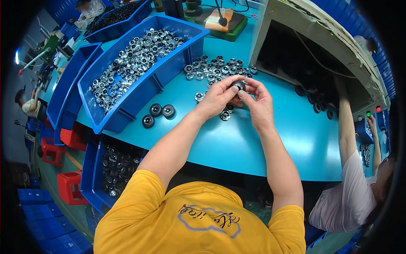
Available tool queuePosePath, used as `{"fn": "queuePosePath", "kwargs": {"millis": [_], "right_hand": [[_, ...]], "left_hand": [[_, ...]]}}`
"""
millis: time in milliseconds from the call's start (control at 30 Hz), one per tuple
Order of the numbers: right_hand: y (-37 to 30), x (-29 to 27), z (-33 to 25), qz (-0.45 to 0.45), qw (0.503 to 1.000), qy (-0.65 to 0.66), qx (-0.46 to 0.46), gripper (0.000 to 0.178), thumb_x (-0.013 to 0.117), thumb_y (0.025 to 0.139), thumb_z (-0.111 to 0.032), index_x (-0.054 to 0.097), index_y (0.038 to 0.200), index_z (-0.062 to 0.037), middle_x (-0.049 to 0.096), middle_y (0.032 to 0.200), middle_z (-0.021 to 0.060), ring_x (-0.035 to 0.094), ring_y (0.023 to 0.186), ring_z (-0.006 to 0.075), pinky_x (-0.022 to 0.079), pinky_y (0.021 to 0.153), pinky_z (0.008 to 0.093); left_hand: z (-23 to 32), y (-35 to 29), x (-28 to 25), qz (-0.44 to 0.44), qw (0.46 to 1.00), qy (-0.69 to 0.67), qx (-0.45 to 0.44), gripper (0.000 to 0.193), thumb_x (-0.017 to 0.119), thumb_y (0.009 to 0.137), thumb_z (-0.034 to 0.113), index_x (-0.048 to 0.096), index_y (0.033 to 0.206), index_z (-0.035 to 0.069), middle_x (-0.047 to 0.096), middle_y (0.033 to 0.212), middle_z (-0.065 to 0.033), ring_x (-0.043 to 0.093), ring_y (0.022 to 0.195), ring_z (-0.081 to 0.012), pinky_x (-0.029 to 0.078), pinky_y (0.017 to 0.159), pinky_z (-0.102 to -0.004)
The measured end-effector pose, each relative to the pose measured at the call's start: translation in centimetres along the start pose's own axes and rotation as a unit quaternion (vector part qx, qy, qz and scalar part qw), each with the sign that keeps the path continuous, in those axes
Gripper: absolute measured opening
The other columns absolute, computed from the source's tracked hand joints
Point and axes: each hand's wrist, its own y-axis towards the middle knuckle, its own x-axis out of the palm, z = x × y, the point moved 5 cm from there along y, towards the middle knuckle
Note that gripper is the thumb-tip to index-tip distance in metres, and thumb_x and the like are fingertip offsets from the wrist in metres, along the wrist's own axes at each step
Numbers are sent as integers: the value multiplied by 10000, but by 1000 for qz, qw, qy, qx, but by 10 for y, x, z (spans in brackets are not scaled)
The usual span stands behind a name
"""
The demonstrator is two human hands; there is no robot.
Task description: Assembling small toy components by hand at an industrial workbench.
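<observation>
Both my hands meet over the turquoise table, closed around one small wheel [239,86] with a black tyre and a shiny hub. My left hand [216,98] grips it from the left, thumb on its face. From the right, my right hand [259,105] pinches the same wheel with thumb and fingers. Loose chrome hubs [215,70] lie spread just beyond my hands, and a few more hubs [226,115] sit under them, partly hidden. Left of my left forearm rest three black-tyred wheels [155,110].
A blue bin [122,120] full of chrome hubs stands at the left. Below the table edge, another blue bin [91,169] holds black wheels. At the right, a co-worker's arm [347,122] reaches into a box-like machine [258,36] beside loose black tyres [317,108]. Red stools [69,188] stand lower left.
</observation>
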Motion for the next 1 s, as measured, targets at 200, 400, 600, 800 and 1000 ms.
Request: {"fn": "queuePosePath", "kwargs": {"millis": [200,400,600,800,1000], "right_hand": [[1,0,6,-7,997,46,63,303,741,878,-39,651,1164,4,700,1039,73,653,930,127,540,845,270],[1,-9,16,-21,987,69,143,329,737,905,-102,647,1199,13,711,1017,79,673,926,145,546,808,273],[3,-11,14,-45,984,91,145,342,713,936,-156,641,1222,19,702,994,71,662,883,130,544,787,270],[0,-4,10,-31,991,58,115,296,721,927,-131,657,1175,16,697,979,62,655,870,117,548,768,270],[2,-9,20,-1,993,80,86,218,740,891,-57,670,1087,5,701,943,61,657,837,113,555,760,261]], "left_hand": [[-6,-1,-4,65,995,71,-8,277,511,1015,56,559,1288,55,643,1000,-53,622,742,-101,576,692,-268],[6,-6,6,41,981,185,-49,331,549,1000,69,545,1331,62,647,992,-52,621,784,-97,564,712,-269],[14,-10,10,-2,964,266,20,519,612,928,12,501,1430,80,661,1029,-64,624,845,-120,544,786,-289],[19,-12,13,33,930,352,106,536,675,883,12,535,1398,65,706,1067,-110,674,912,-161,548,833,-306],[15,-16,18,66,900,400,158,510,691,873,22,557,1363,52,718,1038,-170,721,872,-226,570,782,-332]]}}
